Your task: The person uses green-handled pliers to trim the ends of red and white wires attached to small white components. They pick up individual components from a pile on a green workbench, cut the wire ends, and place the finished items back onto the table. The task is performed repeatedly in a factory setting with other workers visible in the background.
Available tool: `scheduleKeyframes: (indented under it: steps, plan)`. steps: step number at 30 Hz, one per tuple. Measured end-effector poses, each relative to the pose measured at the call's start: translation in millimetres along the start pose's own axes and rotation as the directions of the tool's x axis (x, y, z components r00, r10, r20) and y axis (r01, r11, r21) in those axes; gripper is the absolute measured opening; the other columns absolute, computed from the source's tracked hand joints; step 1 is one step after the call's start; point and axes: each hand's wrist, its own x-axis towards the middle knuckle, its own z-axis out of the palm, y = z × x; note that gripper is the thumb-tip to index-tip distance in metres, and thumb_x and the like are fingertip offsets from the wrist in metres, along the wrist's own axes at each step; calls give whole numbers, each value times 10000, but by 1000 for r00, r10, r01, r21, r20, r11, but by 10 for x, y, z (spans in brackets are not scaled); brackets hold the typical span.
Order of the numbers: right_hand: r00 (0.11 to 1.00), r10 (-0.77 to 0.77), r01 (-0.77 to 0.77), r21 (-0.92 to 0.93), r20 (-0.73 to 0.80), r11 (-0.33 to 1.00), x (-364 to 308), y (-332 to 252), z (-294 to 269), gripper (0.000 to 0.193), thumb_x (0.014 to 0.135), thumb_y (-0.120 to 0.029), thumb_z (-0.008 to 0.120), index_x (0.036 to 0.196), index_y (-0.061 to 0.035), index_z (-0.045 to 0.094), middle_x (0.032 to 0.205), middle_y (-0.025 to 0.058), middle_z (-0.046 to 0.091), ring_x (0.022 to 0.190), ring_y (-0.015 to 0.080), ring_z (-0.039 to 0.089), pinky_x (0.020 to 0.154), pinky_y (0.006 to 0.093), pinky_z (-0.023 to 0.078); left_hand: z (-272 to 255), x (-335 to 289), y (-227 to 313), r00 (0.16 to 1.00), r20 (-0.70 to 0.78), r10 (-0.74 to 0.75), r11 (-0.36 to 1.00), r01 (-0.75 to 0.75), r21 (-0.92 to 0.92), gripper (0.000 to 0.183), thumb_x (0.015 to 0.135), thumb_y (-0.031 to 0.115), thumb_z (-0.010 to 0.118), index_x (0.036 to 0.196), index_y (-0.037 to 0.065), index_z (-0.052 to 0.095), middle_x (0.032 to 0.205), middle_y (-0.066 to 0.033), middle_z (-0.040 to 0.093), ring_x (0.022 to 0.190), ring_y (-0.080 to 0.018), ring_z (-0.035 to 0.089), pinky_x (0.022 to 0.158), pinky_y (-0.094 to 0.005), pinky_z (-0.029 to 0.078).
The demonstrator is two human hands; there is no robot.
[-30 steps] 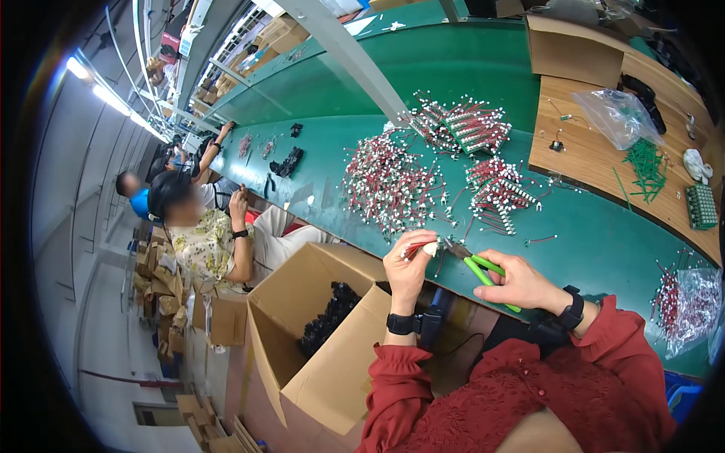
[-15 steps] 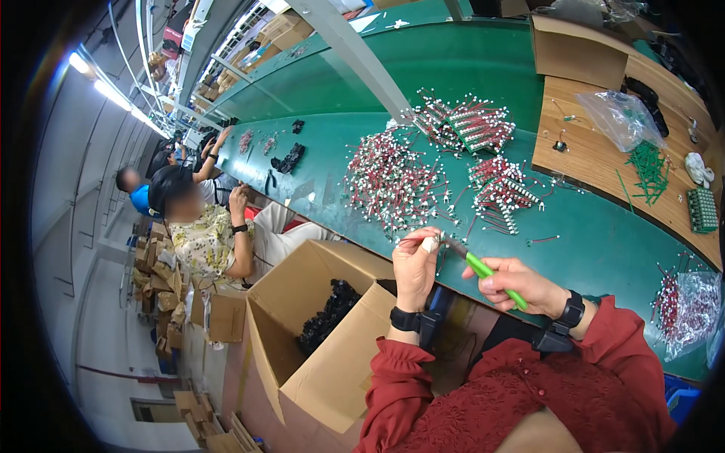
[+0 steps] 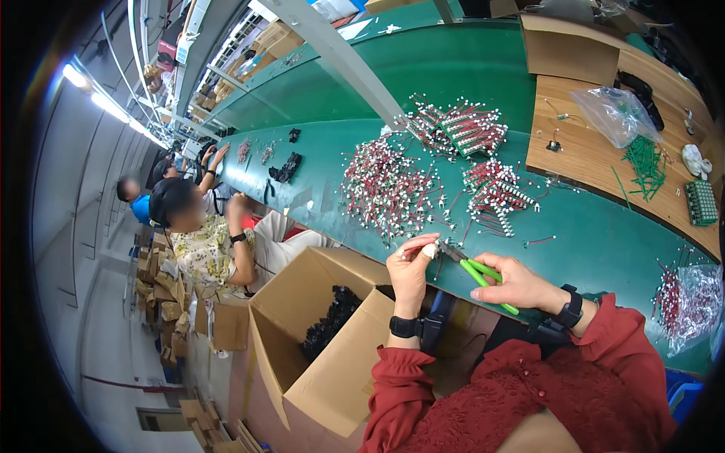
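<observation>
Over the table's near edge my left hand [image 3: 408, 273] pinches a small wired connector piece, mostly hidden by the fingers; a pale cover sits on one fingertip. My right hand [image 3: 516, 284] is wrapped round a pair of green-handled nippers [image 3: 477, 272]. Their handles are spread apart, and the dark jaws point at the piece beside my left fingertips. Just beyond lies a big heap of small white connectors [image 3: 385, 189] with red and black wires. To its right are a smaller pile [image 3: 495, 190] and green circuit-board strips [image 3: 470, 134] with wires attached.
A cardboard box [image 3: 340, 385] with black parts [image 3: 332, 321] stands below left. A wooden board [image 3: 578, 162] at right bears green sticks [image 3: 646, 167] and a clear bag [image 3: 615, 117]. Another bag [image 3: 693, 306] lies near right. A co-worker [image 3: 204, 249] sits at left; a metal post [image 3: 347, 57] rises behind.
The nippers' handles have spread apart in my right hand, and its fingers have loosened. My left hand still pinches the piece, slightly lower and to the left in view.
</observation>
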Motion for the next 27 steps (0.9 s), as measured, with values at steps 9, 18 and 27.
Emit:
scheduleKeyframes:
  steps: [9, 18, 27]
  plan:
    - [992, -110, 111, -3, 59, 994, -11, 53, -69, 408, 743, -260, 619, 1057, -14, 529, 659, -11, 468, 559, 89, 440, 475, 250, 352, -28, 20, 157, 980, 172, 99, 972, -132, 194, 124, 734, -53, 617, 855, -33, 637, 945, -158, 617, 847, -200, 589, 730, -282, 491]
    - [971, 159, -224, 456, 176, 861, 33, -294, -88, 367, 819, -271, 561, 1051, 10, 514, 749, 10, 479, 639, 48, 441, 504, 195, 354, -10, -44, 24, 981, -13, -195, 927, 180, -328, 174, 762, -81, 577, 928, -44, 613, 1018, -178, 588, 824, -189, 591, 705, -297, 513]
    - [1000, 15, -14, -94, 11, 995, -5, -121, -24, 577, 687, -371, 658, 1096, 9, 512, 724, 67, 527, 637, 141, 500, 572, 282, 405, 11, -23, 58, 998, -29, -47, 996, 45, -76, 151, 728, -102, 603, 859, -32, 631, 914, -118, 609, 842, -152, 577, 744, -256, 488]
